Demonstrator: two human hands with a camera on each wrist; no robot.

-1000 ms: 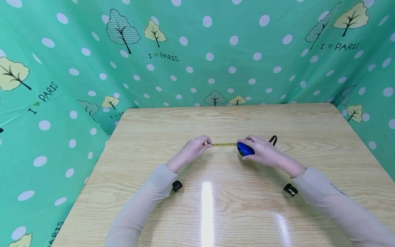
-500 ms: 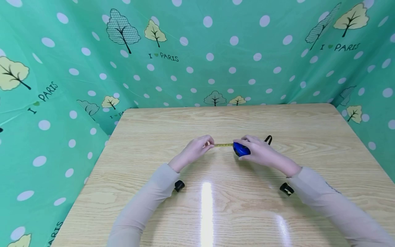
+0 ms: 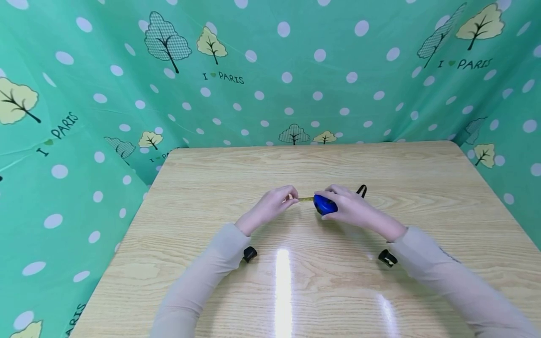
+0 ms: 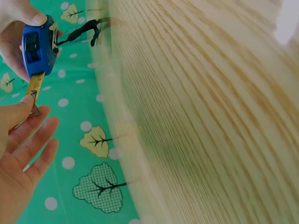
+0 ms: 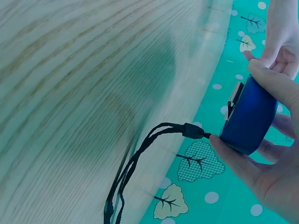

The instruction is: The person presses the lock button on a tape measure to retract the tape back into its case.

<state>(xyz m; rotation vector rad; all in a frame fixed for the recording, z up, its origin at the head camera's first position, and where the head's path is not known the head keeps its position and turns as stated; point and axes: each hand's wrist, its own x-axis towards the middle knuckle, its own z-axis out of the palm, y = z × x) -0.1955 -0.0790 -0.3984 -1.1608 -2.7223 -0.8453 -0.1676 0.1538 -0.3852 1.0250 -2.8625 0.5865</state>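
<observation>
A blue tape measure [image 3: 324, 205] is gripped by my right hand [image 3: 348, 206] above the middle of the table. From its mouth runs a short stretch of yellow blade [image 3: 306, 199]. My left hand [image 3: 276, 203] pinches the blade's end between thumb and index finger. The metal end hook [image 4: 35, 111] shows at those fingertips in the left wrist view, the other fingers spread loosely. A black wrist strap [image 5: 161, 128] hangs from the case. The right wrist view shows thumb and fingers wrapped around the case, with a metal belt clip [image 5: 233, 100] on its side.
The light wooden table [image 3: 203, 178] stretches beneath both arms, with a bright light reflection near its front. Green dotted curtain [image 3: 262, 70] with printed trees hangs behind and at both sides. Dark wrist-camera pieces [image 3: 250, 254] show beside the sleeves.
Both hands have drawn nearer each other, the right moving left with the case and the left moving slightly right. The visible blade between them has become shorter.
</observation>
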